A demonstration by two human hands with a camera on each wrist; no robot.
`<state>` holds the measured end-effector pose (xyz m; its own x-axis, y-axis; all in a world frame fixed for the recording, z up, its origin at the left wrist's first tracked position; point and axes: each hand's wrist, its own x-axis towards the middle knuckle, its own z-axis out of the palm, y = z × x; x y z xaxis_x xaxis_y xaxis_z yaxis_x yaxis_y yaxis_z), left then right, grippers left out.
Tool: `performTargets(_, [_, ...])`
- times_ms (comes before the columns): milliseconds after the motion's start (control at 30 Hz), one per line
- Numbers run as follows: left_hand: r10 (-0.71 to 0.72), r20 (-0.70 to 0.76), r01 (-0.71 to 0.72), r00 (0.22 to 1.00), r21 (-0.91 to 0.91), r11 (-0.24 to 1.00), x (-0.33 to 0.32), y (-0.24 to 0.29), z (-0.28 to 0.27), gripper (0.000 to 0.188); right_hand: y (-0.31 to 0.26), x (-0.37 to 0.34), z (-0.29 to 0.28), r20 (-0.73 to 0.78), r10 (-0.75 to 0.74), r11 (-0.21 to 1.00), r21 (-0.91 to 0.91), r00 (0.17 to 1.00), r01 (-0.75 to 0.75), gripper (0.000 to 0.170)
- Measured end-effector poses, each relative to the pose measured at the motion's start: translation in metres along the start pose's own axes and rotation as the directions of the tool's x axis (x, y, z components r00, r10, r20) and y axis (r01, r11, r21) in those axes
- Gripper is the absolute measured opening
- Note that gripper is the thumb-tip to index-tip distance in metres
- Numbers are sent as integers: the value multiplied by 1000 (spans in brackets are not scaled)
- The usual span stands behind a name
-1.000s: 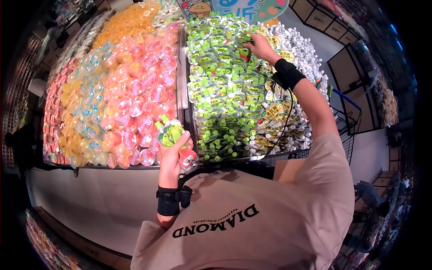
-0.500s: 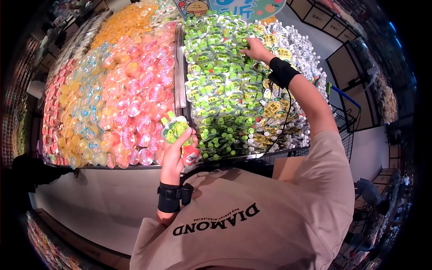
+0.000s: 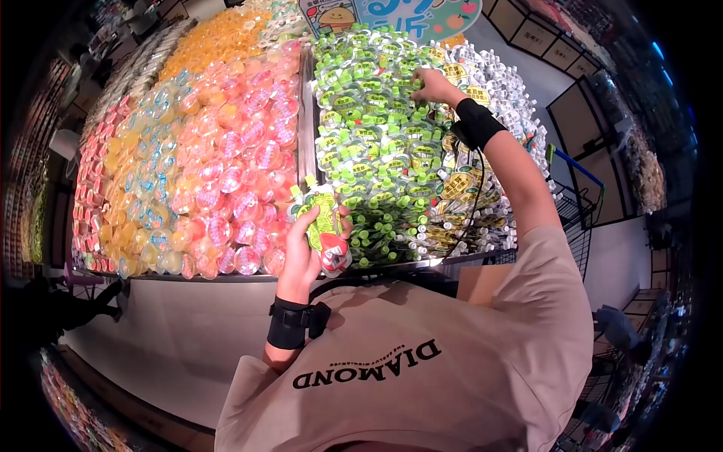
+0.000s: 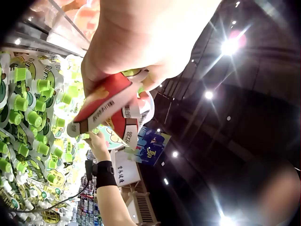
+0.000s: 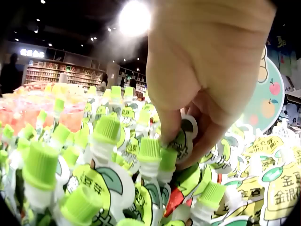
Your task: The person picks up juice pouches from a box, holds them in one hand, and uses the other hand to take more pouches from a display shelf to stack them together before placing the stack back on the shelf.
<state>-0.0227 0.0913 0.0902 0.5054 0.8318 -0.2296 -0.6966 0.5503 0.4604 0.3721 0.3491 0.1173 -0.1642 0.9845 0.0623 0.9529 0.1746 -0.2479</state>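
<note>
The left hand grips green-capped pouches with red lower ends, held upright over the front edge of the display. In the left wrist view, the fingers of that hand curl round the red, pointed pouch ends. Farther back, the right hand reaches down into the green-capped pouches. The right wrist view has the thumb and fingers of this hand pinching a pouch among the green caps; the fingertips are partly hidden.
Pink round packs fill the left of the display, past a divider. White-capped pouches lie to the right. A sign stands at the back, and a shopping cart at the right. Below the left side shows floor.
The left hand has shifted right with its pouches, which show more fully. The right hand has moved slightly down the pile and stays among the green-capped pouches.
</note>
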Motion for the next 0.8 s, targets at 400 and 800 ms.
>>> performTargets(400, [-53,73,33,996,251,967,3,0,28,52,-221,-153,-24,511,-285,667,713,811,-215,34])
performTargets(800, [14,-87,20,996,375,927,-11,6,37,37,-207,-158,-19,495,-496,365,864,714,-346,34])
